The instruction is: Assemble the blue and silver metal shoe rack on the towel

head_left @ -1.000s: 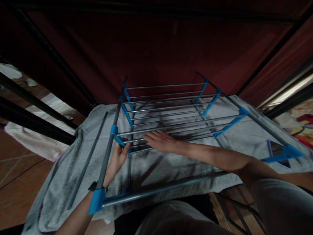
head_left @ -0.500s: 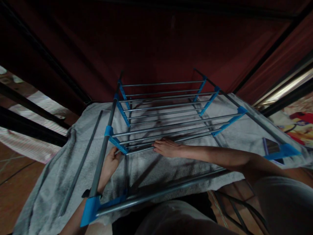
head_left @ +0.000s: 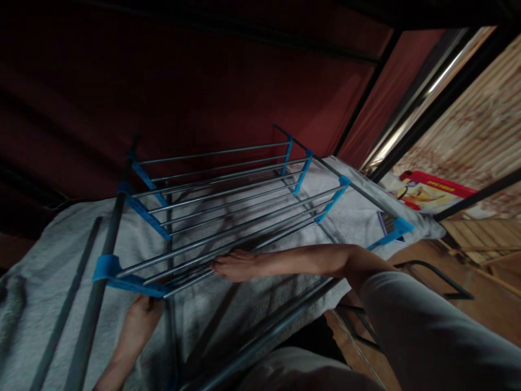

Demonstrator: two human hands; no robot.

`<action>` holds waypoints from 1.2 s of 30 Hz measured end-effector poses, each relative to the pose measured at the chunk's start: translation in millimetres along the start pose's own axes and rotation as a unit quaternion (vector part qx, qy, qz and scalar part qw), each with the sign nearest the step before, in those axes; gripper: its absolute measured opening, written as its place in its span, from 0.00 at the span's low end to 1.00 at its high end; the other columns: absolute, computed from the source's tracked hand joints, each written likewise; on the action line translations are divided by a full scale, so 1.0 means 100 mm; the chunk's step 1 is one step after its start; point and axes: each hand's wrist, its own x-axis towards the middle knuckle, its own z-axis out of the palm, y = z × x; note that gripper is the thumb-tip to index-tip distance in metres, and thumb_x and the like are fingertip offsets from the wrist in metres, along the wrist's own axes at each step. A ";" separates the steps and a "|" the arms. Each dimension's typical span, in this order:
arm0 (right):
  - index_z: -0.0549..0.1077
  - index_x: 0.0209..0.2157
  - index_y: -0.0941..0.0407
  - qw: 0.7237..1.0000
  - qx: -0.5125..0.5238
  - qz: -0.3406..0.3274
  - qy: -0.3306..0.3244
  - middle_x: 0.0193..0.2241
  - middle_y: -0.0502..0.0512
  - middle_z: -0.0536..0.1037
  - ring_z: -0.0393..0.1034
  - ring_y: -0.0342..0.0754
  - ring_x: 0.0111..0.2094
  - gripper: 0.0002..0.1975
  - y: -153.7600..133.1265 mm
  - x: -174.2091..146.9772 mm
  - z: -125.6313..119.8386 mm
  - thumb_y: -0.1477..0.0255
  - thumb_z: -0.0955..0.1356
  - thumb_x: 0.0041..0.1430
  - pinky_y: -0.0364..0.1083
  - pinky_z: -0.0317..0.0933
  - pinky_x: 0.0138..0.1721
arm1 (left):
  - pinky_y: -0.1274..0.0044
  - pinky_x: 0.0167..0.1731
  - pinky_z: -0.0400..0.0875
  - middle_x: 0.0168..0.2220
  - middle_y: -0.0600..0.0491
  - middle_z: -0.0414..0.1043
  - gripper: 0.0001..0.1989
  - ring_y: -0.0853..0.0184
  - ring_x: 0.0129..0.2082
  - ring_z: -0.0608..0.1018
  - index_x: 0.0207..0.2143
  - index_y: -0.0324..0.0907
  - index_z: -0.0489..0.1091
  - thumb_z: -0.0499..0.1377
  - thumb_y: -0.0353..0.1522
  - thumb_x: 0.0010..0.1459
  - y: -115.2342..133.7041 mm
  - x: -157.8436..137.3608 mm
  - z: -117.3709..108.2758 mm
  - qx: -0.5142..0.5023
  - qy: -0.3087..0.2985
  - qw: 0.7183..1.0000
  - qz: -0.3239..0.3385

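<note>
A rack of grey metal tubes with blue plastic brackets lies on a grey blanket (head_left: 317,239). My left hand (head_left: 140,320) is closed on the lower end of the nearest left blue bracket (head_left: 136,283); its fingertips are partly hidden behind the bracket. My right hand (head_left: 236,265) has its fingers curled over the lowest metal rod (head_left: 191,287) of the nearest tier, which runs between the left and right brackets. Beyond my hands, more rods span the other blue brackets (head_left: 148,217).
A loose grey tube (head_left: 69,304) lies on the blanket at the left. A phone-like object (head_left: 386,225) sits behind the right blue corner piece (head_left: 393,233). Dark red panels (head_left: 228,92) rise behind the rack. A red and yellow package (head_left: 435,190) is at the right.
The view has swung to the right, so the rack appears further left. Both hands stay at the same bracket and rod.
</note>
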 end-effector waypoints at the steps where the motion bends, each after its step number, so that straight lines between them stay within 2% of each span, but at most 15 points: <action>1: 0.67 0.49 0.54 1.000 0.006 -0.001 0.009 0.52 0.58 0.75 0.75 0.50 0.44 0.10 0.00 0.01 -0.03 0.73 0.59 0.70 0.49 0.69 0.39 | 0.62 0.37 0.79 0.32 0.48 0.77 0.09 0.53 0.34 0.81 0.30 0.47 0.70 0.54 0.39 0.49 0.03 -0.04 -0.01 -0.017 0.007 1.000 0.003; 4: 0.68 0.47 0.54 0.999 0.028 -0.002 0.028 0.51 0.59 0.76 0.74 0.51 0.46 0.10 0.00 0.01 -0.13 0.68 0.59 0.72 0.50 0.69 0.42 | 0.64 0.38 0.79 0.36 0.49 0.75 0.10 0.55 0.35 0.81 0.33 0.47 0.68 0.57 0.42 0.50 0.16 -0.14 -0.02 -0.065 0.025 0.998 0.000; 8: 0.68 0.47 0.56 0.999 0.027 0.013 0.019 0.49 0.59 0.77 0.75 0.52 0.45 0.12 -0.03 0.02 -0.20 0.65 0.58 0.74 0.50 0.69 0.41 | 0.64 0.42 0.79 0.42 0.48 0.76 0.19 0.53 0.41 0.81 0.40 0.47 0.67 0.61 0.48 0.50 0.37 -0.20 -0.03 -0.094 0.017 0.995 -0.042; 13: 0.68 0.49 0.56 0.999 0.021 -0.005 0.031 0.50 0.59 0.77 0.75 0.52 0.45 0.12 -0.04 0.02 -0.19 0.66 0.58 0.73 0.49 0.69 0.42 | 0.59 0.53 0.73 0.47 0.46 0.77 0.24 0.50 0.48 0.79 0.43 0.46 0.67 0.61 0.52 0.51 0.53 -0.18 -0.07 -0.134 0.021 0.988 -0.068; 18: 0.68 0.50 0.55 0.999 0.014 -0.011 0.041 0.50 0.59 0.77 0.75 0.52 0.44 0.13 -0.04 -0.01 -0.21 0.67 0.57 0.73 0.51 0.69 0.42 | 0.58 0.53 0.73 0.42 0.46 0.78 0.25 0.49 0.47 0.80 0.40 0.46 0.68 0.62 0.55 0.50 0.53 -0.15 -0.07 -0.148 0.030 0.986 -0.073; 23: 0.68 0.48 0.56 0.999 0.016 -0.009 0.027 0.49 0.60 0.77 0.75 0.52 0.45 0.12 -0.04 -0.02 -0.24 0.68 0.57 0.73 0.49 0.68 0.41 | 0.58 0.53 0.72 0.44 0.45 0.78 0.29 0.50 0.47 0.80 0.41 0.44 0.70 0.63 0.57 0.48 0.52 -0.13 -0.06 -0.182 0.030 0.980 -0.079; 31: 0.69 0.49 0.56 0.999 0.033 0.003 0.001 0.48 0.60 0.77 0.75 0.52 0.44 0.13 -0.08 -0.02 -0.28 0.69 0.57 0.73 0.49 0.67 0.40 | 0.60 0.54 0.71 0.45 0.47 0.79 0.32 0.52 0.49 0.78 0.39 0.45 0.72 0.65 0.60 0.44 0.60 -0.11 -0.17 -0.237 -0.016 0.964 -0.117; 36: 0.68 0.52 0.57 0.999 0.026 0.004 -0.019 0.49 0.62 0.77 0.74 0.52 0.43 0.14 -0.09 -0.02 -0.32 0.70 0.57 0.73 0.48 0.65 0.40 | 0.60 0.56 0.68 0.46 0.46 0.78 0.28 0.52 0.50 0.77 0.41 0.43 0.72 0.64 0.56 0.49 0.56 -0.13 -0.11 -0.251 0.003 0.962 -0.104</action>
